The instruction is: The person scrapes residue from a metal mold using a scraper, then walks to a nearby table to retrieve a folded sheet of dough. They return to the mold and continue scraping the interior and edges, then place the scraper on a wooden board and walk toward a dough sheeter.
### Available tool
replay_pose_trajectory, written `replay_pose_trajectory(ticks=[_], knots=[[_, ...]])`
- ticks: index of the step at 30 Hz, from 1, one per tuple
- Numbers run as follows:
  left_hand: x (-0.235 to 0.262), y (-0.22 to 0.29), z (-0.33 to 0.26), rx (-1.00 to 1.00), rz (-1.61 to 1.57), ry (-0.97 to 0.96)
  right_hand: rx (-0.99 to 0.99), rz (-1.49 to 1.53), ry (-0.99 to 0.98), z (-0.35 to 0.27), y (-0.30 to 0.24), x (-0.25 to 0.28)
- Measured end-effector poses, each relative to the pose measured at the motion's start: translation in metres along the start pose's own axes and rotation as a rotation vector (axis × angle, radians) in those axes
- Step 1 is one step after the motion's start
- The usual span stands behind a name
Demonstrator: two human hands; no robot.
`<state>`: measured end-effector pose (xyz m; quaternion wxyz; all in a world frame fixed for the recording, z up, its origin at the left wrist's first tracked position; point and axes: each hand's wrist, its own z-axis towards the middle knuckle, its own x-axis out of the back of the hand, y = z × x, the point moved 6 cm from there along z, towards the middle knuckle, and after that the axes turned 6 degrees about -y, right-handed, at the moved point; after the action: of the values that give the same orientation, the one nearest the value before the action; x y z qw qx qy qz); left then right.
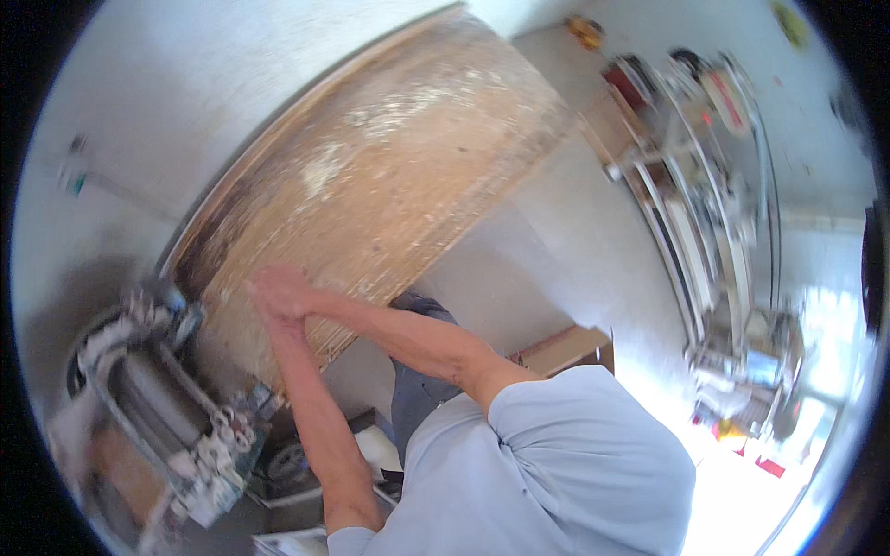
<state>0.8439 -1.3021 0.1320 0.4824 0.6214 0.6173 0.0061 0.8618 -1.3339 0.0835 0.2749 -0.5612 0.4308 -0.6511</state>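
Note:
My left hand point(285, 313) and my right hand point(278, 285) are together, one against the other, over the near left end of a long wooden worktable point(399, 195). Both are smeared by motion, so their fingers cannot be made out, and no object shows between them. Pale, flour-like streaks and small crumbs lie scattered across the tabletop. Close to my hands on the left stands a machine with a metal roller point(167, 398), its frame coated with whitish residue.
A raised wooden edge runs along the wall side of the table. Shelving point(686, 204) loaded with assorted items lines the right wall. An open cardboard box point(565, 352) sits beyond my right arm. Bright light falls on the floor at the lower right.

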Motion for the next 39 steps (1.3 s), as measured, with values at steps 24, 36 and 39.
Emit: replay_pose_trajectory(ticks=[24,36,39], knots=[[-0.060,-0.039,0.053,0.166,1.510,-0.437,-0.060,0.228,-0.143,0.018,0.057,0.167],[-0.103,-0.130,0.025,-0.074,0.801,-0.109,-0.120,0.444,0.166,-0.097,0.063,0.182],[-0.150,-0.158,0.017,-0.158,0.541,-0.168,-0.115,0.551,0.136,-0.113,0.086,0.244]])
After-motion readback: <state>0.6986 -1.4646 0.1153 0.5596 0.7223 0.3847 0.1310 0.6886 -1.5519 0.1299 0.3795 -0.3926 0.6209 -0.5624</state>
